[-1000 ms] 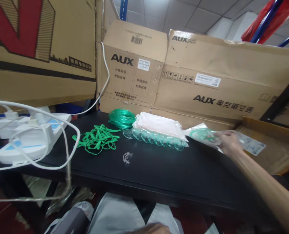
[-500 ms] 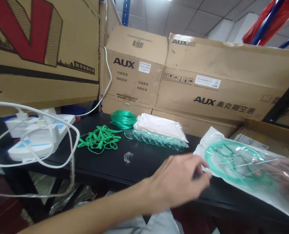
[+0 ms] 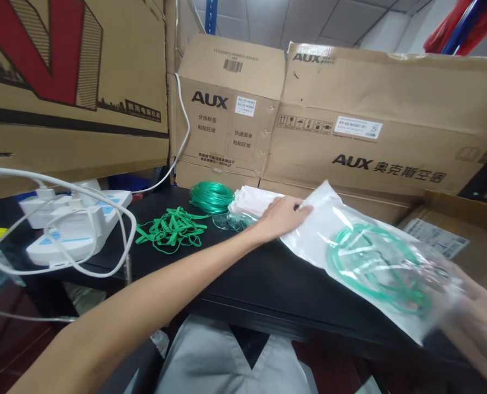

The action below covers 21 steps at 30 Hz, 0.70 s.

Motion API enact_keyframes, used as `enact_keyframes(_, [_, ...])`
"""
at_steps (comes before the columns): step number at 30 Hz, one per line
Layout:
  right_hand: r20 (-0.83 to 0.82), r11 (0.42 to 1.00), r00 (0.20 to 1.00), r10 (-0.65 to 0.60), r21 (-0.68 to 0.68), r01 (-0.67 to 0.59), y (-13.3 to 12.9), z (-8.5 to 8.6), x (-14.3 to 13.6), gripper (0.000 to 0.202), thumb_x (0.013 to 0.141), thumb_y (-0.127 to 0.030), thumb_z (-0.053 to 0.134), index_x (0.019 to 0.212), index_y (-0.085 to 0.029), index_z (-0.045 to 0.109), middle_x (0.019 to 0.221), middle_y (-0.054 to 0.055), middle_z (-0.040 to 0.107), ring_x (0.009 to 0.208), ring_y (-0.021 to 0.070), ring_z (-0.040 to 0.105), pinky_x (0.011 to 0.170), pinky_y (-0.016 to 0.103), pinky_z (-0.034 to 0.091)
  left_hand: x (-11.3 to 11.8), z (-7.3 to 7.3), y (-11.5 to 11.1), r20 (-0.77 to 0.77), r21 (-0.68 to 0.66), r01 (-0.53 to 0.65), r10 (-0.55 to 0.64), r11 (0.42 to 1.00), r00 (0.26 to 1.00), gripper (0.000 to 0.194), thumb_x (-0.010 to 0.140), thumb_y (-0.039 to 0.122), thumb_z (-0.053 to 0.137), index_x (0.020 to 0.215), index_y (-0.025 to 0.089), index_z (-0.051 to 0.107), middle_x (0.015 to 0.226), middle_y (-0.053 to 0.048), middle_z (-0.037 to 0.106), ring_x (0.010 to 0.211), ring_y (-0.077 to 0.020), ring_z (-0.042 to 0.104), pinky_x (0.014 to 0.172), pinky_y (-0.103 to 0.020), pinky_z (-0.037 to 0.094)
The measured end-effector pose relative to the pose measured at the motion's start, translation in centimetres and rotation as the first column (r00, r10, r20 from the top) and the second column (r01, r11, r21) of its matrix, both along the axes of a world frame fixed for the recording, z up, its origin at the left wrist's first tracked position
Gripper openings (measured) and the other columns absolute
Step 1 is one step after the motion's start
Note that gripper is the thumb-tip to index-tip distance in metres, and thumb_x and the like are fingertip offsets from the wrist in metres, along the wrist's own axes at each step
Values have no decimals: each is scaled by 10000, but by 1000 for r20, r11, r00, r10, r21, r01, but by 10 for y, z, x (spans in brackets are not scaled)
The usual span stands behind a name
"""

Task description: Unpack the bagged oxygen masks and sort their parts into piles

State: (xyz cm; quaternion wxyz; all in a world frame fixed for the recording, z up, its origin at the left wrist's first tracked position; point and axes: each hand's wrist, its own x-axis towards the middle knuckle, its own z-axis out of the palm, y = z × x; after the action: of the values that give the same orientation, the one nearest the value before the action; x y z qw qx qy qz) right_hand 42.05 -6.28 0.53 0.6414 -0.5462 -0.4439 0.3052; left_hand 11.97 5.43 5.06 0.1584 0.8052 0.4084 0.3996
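Observation:
My left hand [image 3: 283,216] is closed with thumb and fingers on the upper left edge of a white-backed, clear-fronted plastic bag [image 3: 313,230]. Inside the bag lies a loop of green tubing [image 3: 337,257]. At the bag's right end is my right hand [image 3: 469,306], blurred; its fingers are behind the clear film, and their grip cannot be made out. Just behind my left hand lies a stack of white packets [image 3: 254,198], with clear green-tinted plastic pieces [image 3: 231,221] along its front, partly covered by my arm.
On the black table [image 3: 243,284] lie a coil of green tubing [image 3: 213,197] and a heap of green straps [image 3: 173,230]. A white power strip [image 3: 67,243] with looping cables stands at left. Cardboard boxes [image 3: 227,120] line the back, and an open carton [image 3: 477,230] sits at right.
My left hand has moved up and away from me, pulling the bag's left edge with it. The bag has shifted left. My left arm now covers the small clear strips on the table.

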Motion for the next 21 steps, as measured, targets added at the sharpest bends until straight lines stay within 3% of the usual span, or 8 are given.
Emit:
enact_keyframes(3, [-116,991,993,7,-131,-23,1,-14,21,576,443,-366,984,938,-274,705,943,10,764,709,191,709,531,201,587,-28,15,21,23,-7,-130,130,992,991,376,979,434,480,937,182,756,892,-66,749,801,-191,644,694,-291,421])
enact_keyframes(7, [-140,979,990,-16,-203,-12,1,-28,52,626,382,-358,988,940,-267,719,1022,55,781,805,247,741,595,227,622,-68,24,56,-3,-64,-325,326,943,946,407,962,433,484,998,150,774,922,-112,757,839,-226,660,744,-314,455])
enact_keyframes(12, [-69,968,997,15,-249,-32,-7,-25,61,540,457,-381,957,943,-280,745,1037,92,791,825,280,761,624,251,627,-95,9,92,-118,-112,-506,494,855,861,376,947,404,524,1042,128,762,1046,-171,756,1033,-299,675,872,-356,482])
enact_keyframes(15, [17,966,1000,25,-257,-20,-11,-20,51,512,471,-413,943,921,-275,743,1043,106,792,832,303,767,623,274,633,-98,-1,95,-168,-58,-578,563,814,809,482,970,435,507,1283,100,658,1343,-230,641,1280,-369,562,1027,-441,436])
enact_keyframes(18, [40,967,999,15,-254,-4,-14,-18,42,525,447,-429,950,905,-274,746,1023,109,792,847,294,763,606,245,618,-96,-3,85,-227,42,-550,544,834,807,587,997,448,462,1456,86,505,1550,-247,444,1440,-382,390,1154,-503,317])
enact_keyframes(21, [25,963,999,20,-270,-13,-15,-21,39,513,500,-481,939,935,-290,744,1031,102,791,887,292,763,631,238,616,-92,2,73,-370,82,-342,347,936,862,572,984,511,494,1452,187,549,1557,-138,484,1445,-293,408,1203,-405,275])
